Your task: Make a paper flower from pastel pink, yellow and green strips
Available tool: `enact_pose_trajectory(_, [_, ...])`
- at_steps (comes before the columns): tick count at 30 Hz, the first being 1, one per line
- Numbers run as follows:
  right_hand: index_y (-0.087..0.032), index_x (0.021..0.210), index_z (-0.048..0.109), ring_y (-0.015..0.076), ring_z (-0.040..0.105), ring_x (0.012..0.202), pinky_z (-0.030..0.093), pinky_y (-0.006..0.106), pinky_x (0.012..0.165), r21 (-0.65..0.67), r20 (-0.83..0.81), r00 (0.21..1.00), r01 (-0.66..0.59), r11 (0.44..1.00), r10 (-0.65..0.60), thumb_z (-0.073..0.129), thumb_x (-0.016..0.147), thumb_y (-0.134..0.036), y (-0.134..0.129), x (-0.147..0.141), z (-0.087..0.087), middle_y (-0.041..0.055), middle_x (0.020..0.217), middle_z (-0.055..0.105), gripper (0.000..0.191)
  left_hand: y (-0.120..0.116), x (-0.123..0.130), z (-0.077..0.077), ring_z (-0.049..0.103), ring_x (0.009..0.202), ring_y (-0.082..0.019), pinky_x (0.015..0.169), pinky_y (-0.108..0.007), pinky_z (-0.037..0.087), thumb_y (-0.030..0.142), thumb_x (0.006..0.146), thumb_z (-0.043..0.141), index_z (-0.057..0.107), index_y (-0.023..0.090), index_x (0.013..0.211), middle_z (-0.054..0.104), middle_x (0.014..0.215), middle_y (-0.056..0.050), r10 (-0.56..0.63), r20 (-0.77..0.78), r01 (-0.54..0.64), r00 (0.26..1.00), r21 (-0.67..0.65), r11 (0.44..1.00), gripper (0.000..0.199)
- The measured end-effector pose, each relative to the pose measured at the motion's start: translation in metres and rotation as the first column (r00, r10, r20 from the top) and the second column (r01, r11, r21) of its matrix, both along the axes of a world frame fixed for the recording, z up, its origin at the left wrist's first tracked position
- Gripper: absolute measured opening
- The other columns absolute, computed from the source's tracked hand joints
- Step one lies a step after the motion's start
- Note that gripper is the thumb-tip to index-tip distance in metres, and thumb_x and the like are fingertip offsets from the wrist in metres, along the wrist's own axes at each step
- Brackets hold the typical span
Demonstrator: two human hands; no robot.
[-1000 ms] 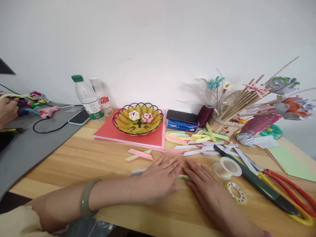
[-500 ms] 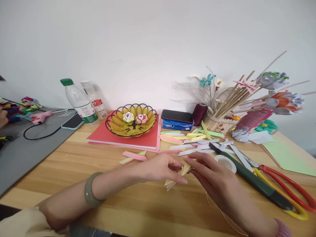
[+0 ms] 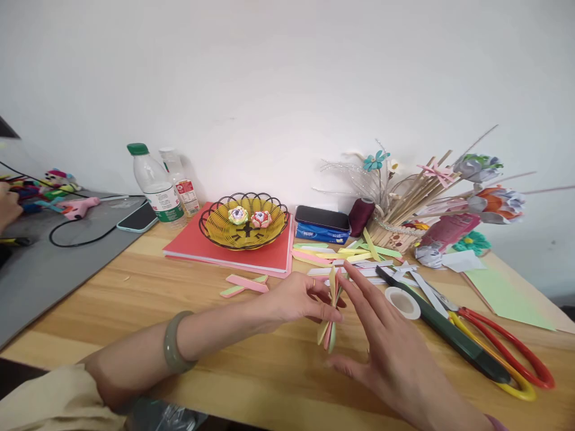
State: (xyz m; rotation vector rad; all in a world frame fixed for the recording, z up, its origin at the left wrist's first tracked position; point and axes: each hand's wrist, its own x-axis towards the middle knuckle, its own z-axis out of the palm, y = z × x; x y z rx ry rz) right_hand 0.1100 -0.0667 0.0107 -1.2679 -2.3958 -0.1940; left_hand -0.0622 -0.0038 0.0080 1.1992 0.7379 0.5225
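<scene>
Left hand (image 3: 309, 302) pinching folded paper strips (image 3: 331, 317)

Left hand (image 3: 299, 299), flat on the wooden tabletop at first, now raised, pinching a bundle of pink, yellow and green paper strips (image 3: 333, 311). Bundle, slanting half a second back, now stands near upright, ends fanned. Right hand (image 3: 389, 347) opens beside it, thumb spread from fingers. Thin pale thread below right hand no longer visible.

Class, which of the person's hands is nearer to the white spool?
Right. The right hand is just left of the white spool; the left hand is farther left, pinching the paper strips.
</scene>
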Motion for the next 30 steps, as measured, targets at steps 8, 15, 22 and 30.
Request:
enact_pose_trajectory(8, [-0.013, 0.134, 0.026, 0.0277, 0.040, 0.121, 0.045, 0.043, 0.090, 0.025, 0.039, 0.998, 0.049, 0.998, -0.050, 0.055, 0.075, -0.037, -0.003, -0.001, 0.004, 0.0160, 0.138, 0.034, 0.070, 0.003, -0.002, -0.001, 0.052, 0.063, -0.009, 0.068, -0.025, 0.040, 0.018, 0.057, 0.072, 0.064, 0.012, 0.075, 0.057, 0.063, 0.002, -0.022, 0.028, 0.020, 0.999, 0.077, 0.997, 0.021])
enact_pose_trajectory(15, [-0.016, 0.112, 0.044, 0.0280, 0.048, 0.107, 0.045, 0.043, 0.081, 0.066, 0.014, 0.996, 0.090, 0.994, -0.091, 0.049, 0.069, -0.021, -0.002, 0.004, 0.011, 0.0145, 0.117, 0.050, 0.043, -0.001, 0.001, 0.002, 0.054, 0.058, -0.011, 0.066, -0.028, 0.042, 0.024, 0.055, 0.074, 0.058, 0.013, 0.070, 0.059, 0.062, 0.001, 0.024, -0.003, -0.024, 1.000, 0.055, 0.998, 0.025])
enact_pose_trajectory(22, [-0.018, 0.091, 0.054, 0.0267, 0.051, 0.097, 0.043, 0.043, 0.082, 0.184, 0.018, 0.998, 0.052, 0.981, -0.056, 0.054, 0.073, -0.027, 0.004, -0.009, 0.017, 0.0105, 0.099, 0.059, 0.020, -0.005, 0.003, 0.001, 0.055, 0.056, -0.010, 0.063, -0.025, 0.041, 0.019, 0.056, 0.074, 0.055, 0.014, 0.068, 0.057, 0.057, 0.004, -0.006, 0.039, 0.003, 0.999, 0.072, 0.997, 0.023])
enact_pose_trajectory(30, [-0.016, 0.089, 0.059, 0.0189, 0.057, 0.084, 0.043, 0.037, 0.082, 0.257, -0.020, 0.998, -0.055, 0.965, 0.062, 0.054, 0.079, -0.017, 0.006, -0.004, 0.016, 0.0049, 0.086, 0.066, 0.011, -0.002, 0.001, 0.001, 0.053, 0.060, -0.008, 0.064, -0.023, 0.041, 0.016, 0.055, 0.074, 0.060, 0.013, 0.069, 0.059, 0.062, 0.004, 0.008, 0.048, -0.011, 0.999, 0.055, 0.998, 0.020])
